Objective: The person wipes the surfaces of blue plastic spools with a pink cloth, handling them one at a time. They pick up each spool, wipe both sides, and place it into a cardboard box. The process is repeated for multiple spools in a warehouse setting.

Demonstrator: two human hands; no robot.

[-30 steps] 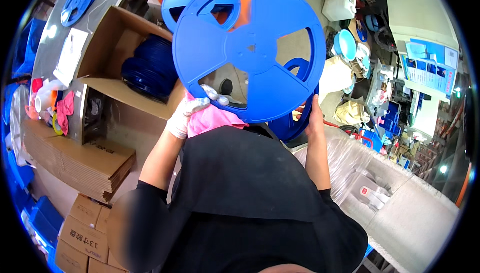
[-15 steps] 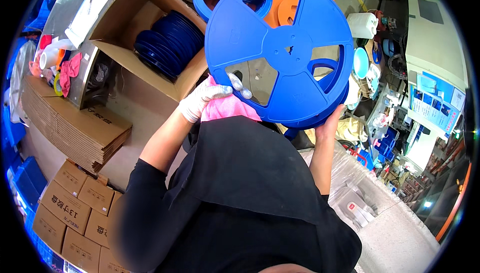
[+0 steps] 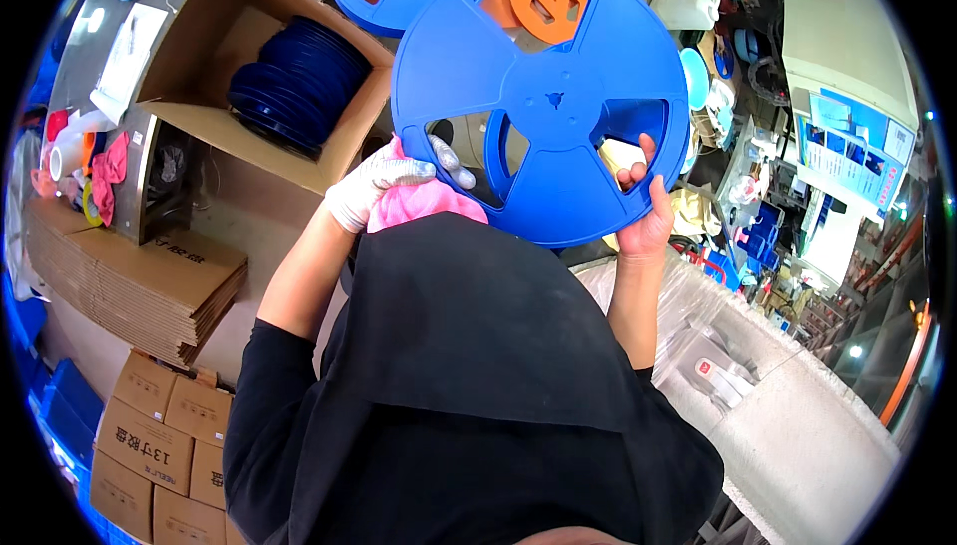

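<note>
A large blue plastic reel [image 3: 554,171] with cut-out openings is held up in front of my chest. My left hand [image 3: 376,183], in a pale glove, grips its left rim, fingers passing behind and showing through an opening. A pink cloth [image 3: 427,206] is bunched in that same hand against the rim. My bare right hand [image 3: 648,222] is closed around the lower right rim, with fingertips showing through the right opening. The far side of the reel is mostly hidden.
Several dark blue reels [image 3: 299,81] lie in an open cardboard box [image 3: 234,133] at left. Beyond are another blue reel [image 3: 399,8] and orange reels [image 3: 546,12]. Flattened cartons [image 3: 140,271] and closed boxes [image 3: 150,440] stand lower left; a wrapped pale block [image 3: 768,435] is lower right.
My right hand has shifted from the reel's underside edge to a grip through its right opening. The reel has turned slightly, and the whole view has shifted.
</note>
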